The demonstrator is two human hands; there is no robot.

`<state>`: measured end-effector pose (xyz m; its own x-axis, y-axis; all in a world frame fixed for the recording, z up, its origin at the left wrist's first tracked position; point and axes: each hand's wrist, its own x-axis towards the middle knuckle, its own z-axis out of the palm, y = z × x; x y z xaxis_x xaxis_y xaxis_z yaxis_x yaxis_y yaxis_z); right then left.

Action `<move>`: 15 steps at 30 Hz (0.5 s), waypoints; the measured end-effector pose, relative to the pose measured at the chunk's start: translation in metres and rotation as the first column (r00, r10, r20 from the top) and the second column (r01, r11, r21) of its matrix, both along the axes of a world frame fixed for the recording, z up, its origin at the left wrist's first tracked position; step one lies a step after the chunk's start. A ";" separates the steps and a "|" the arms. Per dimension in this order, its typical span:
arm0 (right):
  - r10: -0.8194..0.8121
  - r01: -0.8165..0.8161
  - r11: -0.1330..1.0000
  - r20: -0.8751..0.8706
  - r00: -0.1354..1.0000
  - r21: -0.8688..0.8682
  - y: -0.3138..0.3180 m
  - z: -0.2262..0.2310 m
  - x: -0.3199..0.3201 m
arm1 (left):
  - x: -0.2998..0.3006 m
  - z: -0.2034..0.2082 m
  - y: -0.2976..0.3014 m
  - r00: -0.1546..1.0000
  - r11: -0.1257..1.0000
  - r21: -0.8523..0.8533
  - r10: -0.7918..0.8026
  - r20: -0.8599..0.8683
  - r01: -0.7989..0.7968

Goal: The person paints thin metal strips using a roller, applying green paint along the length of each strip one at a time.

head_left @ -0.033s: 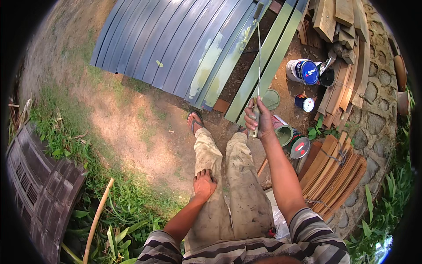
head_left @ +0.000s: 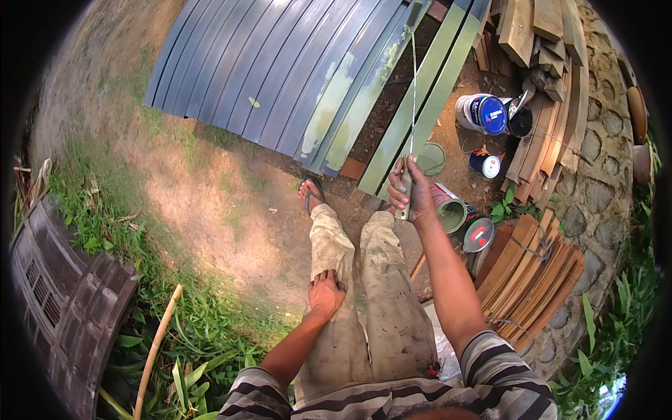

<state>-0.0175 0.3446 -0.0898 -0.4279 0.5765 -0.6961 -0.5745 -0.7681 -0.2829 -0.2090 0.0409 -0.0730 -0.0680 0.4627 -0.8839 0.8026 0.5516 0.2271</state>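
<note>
My right hand (head_left: 414, 190) is wrapped round the handle of a paint roller (head_left: 414, 91), whose thin rod runs forward to the far end of a board. The roller's head lies at the top edge of the view and is hard to make out. Under it is a row of blue-grey boards (head_left: 269, 77), the rightmost ones patched with pale green paint. Two green boards (head_left: 420, 105) lie beyond a gap to the right. My left hand (head_left: 326, 292) rests on my left knee, fingers spread and holding nothing.
Right of my feet are an open can of green paint (head_left: 452, 215), a green lid (head_left: 430, 159) and a small dark can (head_left: 484, 164). A white bucket with a blue lid (head_left: 483, 114) stands farther off. Timber stacks (head_left: 532, 276) line a stone edging (head_left: 591, 203). Dark panels (head_left: 70, 315) lie at left.
The roller's head has shifted slightly along the board toward the top edge. My left hand stays on the knee.
</note>
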 end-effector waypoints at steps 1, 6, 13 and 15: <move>-0.002 0.002 1.000 -0.005 1.000 0.002 0.000 -0.001 0.000 | 0.000 -0.001 0.000 1.000 1.000 0.004 0.006 -0.006 -0.006; -0.012 0.012 1.000 0.001 1.000 -0.018 0.001 -0.003 -0.001 | -0.001 -0.006 -0.004 1.000 1.000 0.008 0.013 -0.012 -0.013; -0.015 0.016 1.000 0.039 0.999 -0.016 0.010 -0.004 0.002 | 0.000 -0.007 -0.004 1.000 0.999 -0.039 0.020 -0.005 -0.020; -0.021 0.021 1.000 0.031 0.999 -0.007 0.010 -0.004 0.002 | 0.000 -0.006 -0.003 1.000 0.999 -0.037 0.021 -0.010 -0.021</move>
